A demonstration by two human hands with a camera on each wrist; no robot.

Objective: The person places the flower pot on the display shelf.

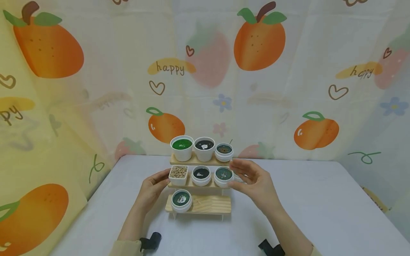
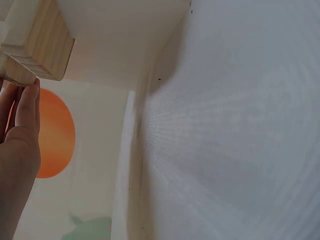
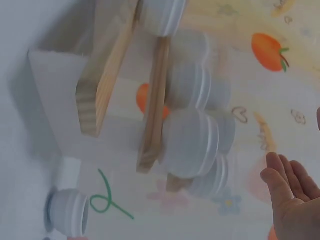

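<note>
A three-tier wooden stand [image 1: 211,204] holds several small white pots. On the middle tier are a square pot with beige granules [image 1: 178,175], a round pot with dark contents [image 1: 201,175] and one with dark green contents [image 1: 224,176]. My left hand [image 1: 153,189] is at the left end of that tier; in the left wrist view its fingertips touch the end of a wooden board [image 2: 20,74]. Beside the dark green pot is my right hand [image 1: 254,179], fingers extended and thumb apart. In the right wrist view this hand [image 3: 295,200] holds nothing.
The top tier bears a cup with green contents [image 1: 182,148], a cup with dark contents [image 1: 204,148] and a smaller pot [image 1: 224,152]. Another round pot [image 1: 181,200] stands on the bottom tier's left. A white pot [image 3: 69,212] sits on the white tablecloth. A fruit-print curtain [image 1: 272,106] hangs behind.
</note>
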